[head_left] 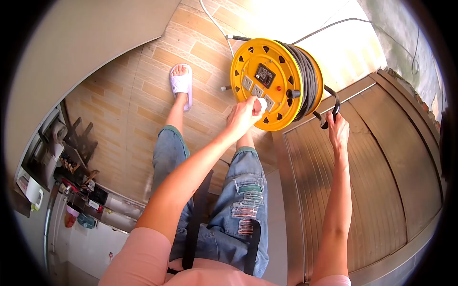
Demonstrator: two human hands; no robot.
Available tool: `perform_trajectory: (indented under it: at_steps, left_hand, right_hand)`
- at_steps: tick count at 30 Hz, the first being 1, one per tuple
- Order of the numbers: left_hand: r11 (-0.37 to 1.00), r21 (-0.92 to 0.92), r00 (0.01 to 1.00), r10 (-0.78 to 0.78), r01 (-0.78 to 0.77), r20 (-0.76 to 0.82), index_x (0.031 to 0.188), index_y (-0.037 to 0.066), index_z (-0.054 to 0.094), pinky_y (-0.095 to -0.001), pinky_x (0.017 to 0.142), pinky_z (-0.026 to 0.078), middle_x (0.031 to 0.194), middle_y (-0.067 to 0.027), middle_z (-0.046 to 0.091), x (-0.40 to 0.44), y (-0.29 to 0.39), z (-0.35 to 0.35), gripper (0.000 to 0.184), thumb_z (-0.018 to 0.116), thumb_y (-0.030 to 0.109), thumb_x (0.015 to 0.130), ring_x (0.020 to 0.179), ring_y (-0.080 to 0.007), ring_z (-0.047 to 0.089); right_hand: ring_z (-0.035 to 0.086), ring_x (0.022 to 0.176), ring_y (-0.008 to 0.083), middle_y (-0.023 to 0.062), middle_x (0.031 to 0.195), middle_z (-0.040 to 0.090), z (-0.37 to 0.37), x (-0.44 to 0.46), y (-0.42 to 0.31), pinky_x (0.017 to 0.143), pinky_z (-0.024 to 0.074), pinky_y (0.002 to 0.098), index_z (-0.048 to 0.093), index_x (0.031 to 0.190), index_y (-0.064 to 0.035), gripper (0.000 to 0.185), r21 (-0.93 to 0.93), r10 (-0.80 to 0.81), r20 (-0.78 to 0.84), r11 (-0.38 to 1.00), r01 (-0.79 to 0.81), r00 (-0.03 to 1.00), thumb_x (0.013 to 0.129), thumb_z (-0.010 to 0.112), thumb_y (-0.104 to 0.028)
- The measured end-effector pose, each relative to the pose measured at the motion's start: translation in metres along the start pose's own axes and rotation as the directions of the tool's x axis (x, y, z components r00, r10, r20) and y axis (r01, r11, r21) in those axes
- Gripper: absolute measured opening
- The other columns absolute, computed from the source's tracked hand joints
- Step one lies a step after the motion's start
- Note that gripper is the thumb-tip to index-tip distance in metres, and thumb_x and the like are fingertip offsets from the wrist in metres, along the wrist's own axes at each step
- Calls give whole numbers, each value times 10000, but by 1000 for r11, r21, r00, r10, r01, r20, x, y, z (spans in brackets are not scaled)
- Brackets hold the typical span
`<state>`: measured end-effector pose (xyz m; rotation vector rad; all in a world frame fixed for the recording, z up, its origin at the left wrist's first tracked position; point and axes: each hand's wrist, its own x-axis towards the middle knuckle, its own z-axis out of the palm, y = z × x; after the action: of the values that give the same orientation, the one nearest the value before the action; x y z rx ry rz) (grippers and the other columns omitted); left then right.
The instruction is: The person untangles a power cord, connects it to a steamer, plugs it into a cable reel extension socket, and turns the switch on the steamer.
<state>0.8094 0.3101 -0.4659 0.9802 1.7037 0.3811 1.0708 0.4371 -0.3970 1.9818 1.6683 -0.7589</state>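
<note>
Tan patterned floor tiles (124, 109) spread across the scene, brightly lit at the far side. At the far left a broad beige panel (95, 52) curves in, and nearer on that side sits a jumble of household items (78, 164), too small and blurred to tell apart. Right of these, one foot in a pale lilac slipper (181, 86) stands on the tiles, above the cuff of torn blue jeans (164, 155). A white cord (213, 19) runs in from the far edge towards a yellow cable reel (267, 59), which stands at the centre, slightly to the right, its round face turned towards the person. On that face are a dark label, a row of sockets (257, 90) and a black knob (292, 94). The left hand (242, 117) pinches a small white rounded piece (260, 106) just beside the lowest socket; whether the two touch, I cannot tell. Dark grey cable (305, 78) is wound thickly behind the face. Farther right, the right hand (338, 129) curls its fingers around the reel's black handle (338, 102). Beneath that arm lies a brown ribbed panel (367, 162), with a grey wall (393, 40) beyond it at the far right.
</note>
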Motion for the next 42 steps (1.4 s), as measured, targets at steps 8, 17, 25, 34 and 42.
perform_trajectory:
  at_steps: [8, 17, 25, 34, 42]
  left_hand:
    - [998, 8, 997, 61, -61, 42, 964, -6, 505, -389, 599, 466, 754, -200, 597, 1, -6, -4, 306, 657, 153, 752, 687, -330, 605]
    - [996, 3, 996, 84, -84, 13, 1018, -28, 496, -382, 645, 471, 835, -209, 597, -3, -4, -3, 342, 647, 127, 753, 755, -333, 608]
    - [990, 73, 993, 119, -120, 16, 918, -2, 486, -400, 602, 449, 779, -210, 579, 3, 5, -8, 257, 639, 125, 756, 702, -359, 580]
    - [995, -93, 997, 39, -32, 71, 832, -13, 515, -372, 591, 471, 737, -188, 605, 4, 9, -7, 199, 636, 133, 772, 683, -306, 624]
    - [998, -20, 996, -52, 54, 76, 885, 0, 558, -356, 599, 483, 746, -183, 628, 6, 15, -4, 232, 641, 186, 775, 690, -289, 635]
  right_hand:
    - [569, 732, 422, 240, 718, 591, 1, 1, 3, 669, 436, 476, 564, 740, 13, 420, -21, 8, 5, 1000, -8, 1000, 832, 489, -391]
    - [568, 740, 426, 247, 714, 588, -3, -1, 1, 671, 435, 476, 567, 749, 20, 423, 2, -7, 42, 1000, 7, 999, 831, 491, -388]
    - [570, 742, 425, 246, 718, 590, -6, -5, -8, 679, 439, 475, 568, 755, 19, 418, -52, -1, 51, 999, 3, 999, 838, 478, -381]
    - [575, 747, 423, 250, 741, 595, -7, -5, -11, 689, 446, 476, 578, 774, 14, 417, -123, 12, 39, 992, -7, 999, 842, 469, -382]
    - [576, 750, 432, 264, 750, 592, -7, -5, -14, 689, 453, 480, 583, 778, 14, 410, -161, 17, 28, 987, -12, 999, 842, 471, -375]
